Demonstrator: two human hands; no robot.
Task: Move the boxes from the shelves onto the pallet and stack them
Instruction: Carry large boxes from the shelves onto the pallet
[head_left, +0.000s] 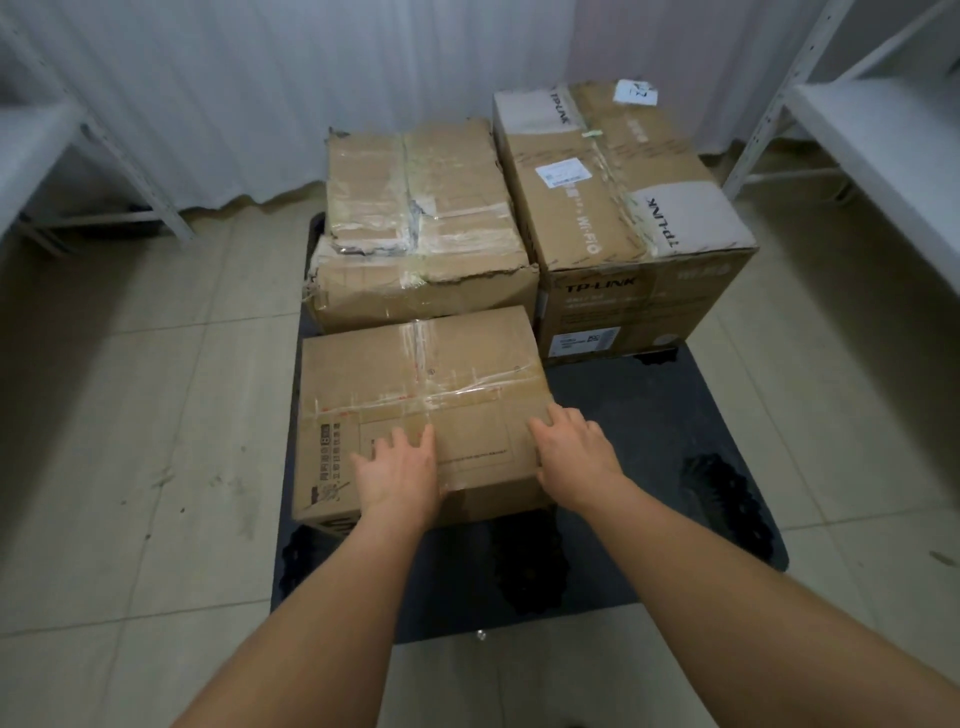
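Three cardboard boxes stand on a dark pallet (675, 426) on the floor. A taped brown box (410, 374) sits at the pallet's near left. My left hand (397, 470) lies flat on its top near the front edge, fingers straight. My right hand (574, 449) presses on the box's near right corner, fingers spread over the top and thumb down the side. Behind it sits a worn, torn box (421, 218) with clear tape. To the right stands a taller box (623, 192) printed TP-LINK.
White metal shelving stands at the left (78, 156) and at the right (857, 130), both with bare shelves in view. A white curtain (311, 78) hangs behind the pallet. The pallet's near right part is bare. Beige floor tiles surround it.
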